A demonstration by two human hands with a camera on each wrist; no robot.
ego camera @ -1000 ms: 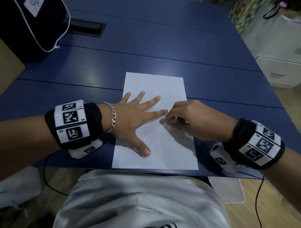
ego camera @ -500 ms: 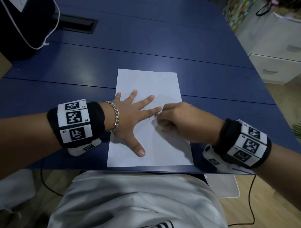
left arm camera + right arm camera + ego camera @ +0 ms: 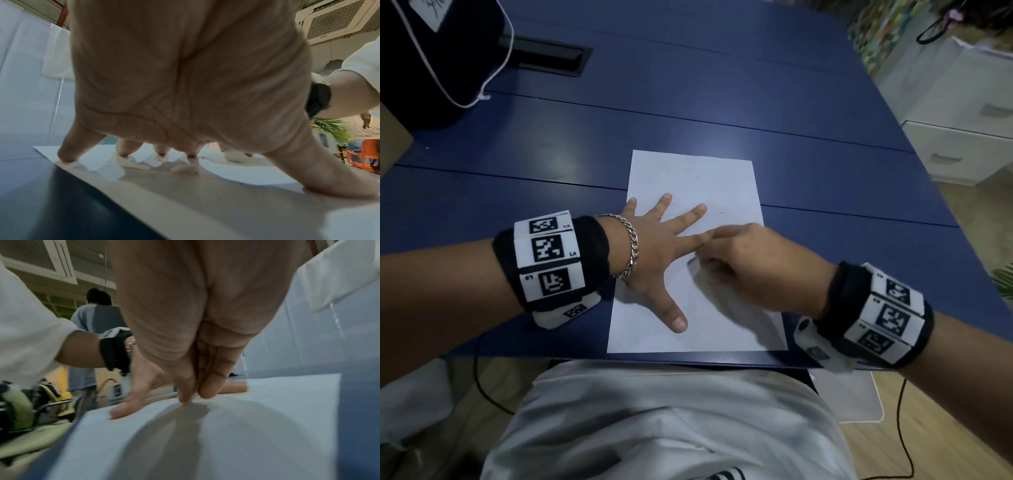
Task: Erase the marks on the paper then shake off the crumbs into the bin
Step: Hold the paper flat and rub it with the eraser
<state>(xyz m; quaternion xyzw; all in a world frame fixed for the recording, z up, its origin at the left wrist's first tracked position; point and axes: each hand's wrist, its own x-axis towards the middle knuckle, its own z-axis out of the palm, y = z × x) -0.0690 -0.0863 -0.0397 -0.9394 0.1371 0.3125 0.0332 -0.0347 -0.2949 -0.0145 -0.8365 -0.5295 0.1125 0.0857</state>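
Left hand (image 3: 654, 246) lies flat on the paper (image 3: 722, 178), fingers spread, likely to pin the thin sheet so it can't slide or crease. Right hand (image 3: 750, 263) sits mid-sheet, fingers (image 3: 211, 382) pressed together against the thumb, tips on the paper; presumably pinching a small eraser, but it's hidden. The sheet is matte white, lying flat near the front edge of the smooth blue table (image 3: 722, 96). Faint marks (image 3: 722, 213) show higher up. No bin in view.

- The paper (image 3: 698, 274), a plain white sheet, lies flat lengthwise at the near edge of the blue table.
- Faint short marks (image 3: 722, 213) show on its far half.
- The eraser is hidden between pinched fingertips, mid-sheet.
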